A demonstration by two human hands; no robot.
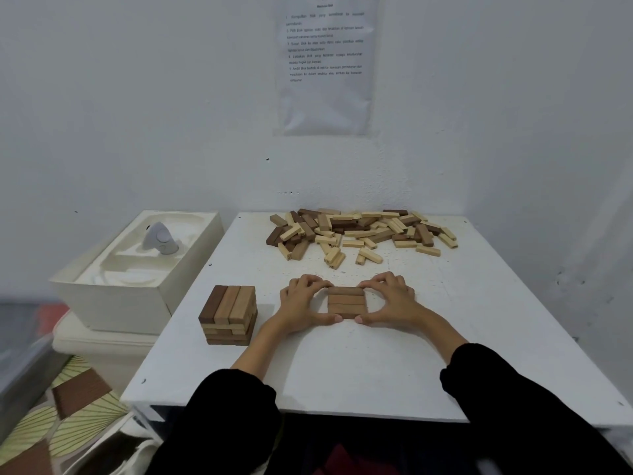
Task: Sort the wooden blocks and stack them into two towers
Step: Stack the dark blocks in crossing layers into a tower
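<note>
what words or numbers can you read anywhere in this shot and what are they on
Sheet on the wall: a heading and a list numbered 1 to 5; the print is too small and blurred to quote.
Low stack, tower, loose blocks: no readable text; some ends bear dark marks, too small to tell.
Grey device in the white box: no label visible.
</note>
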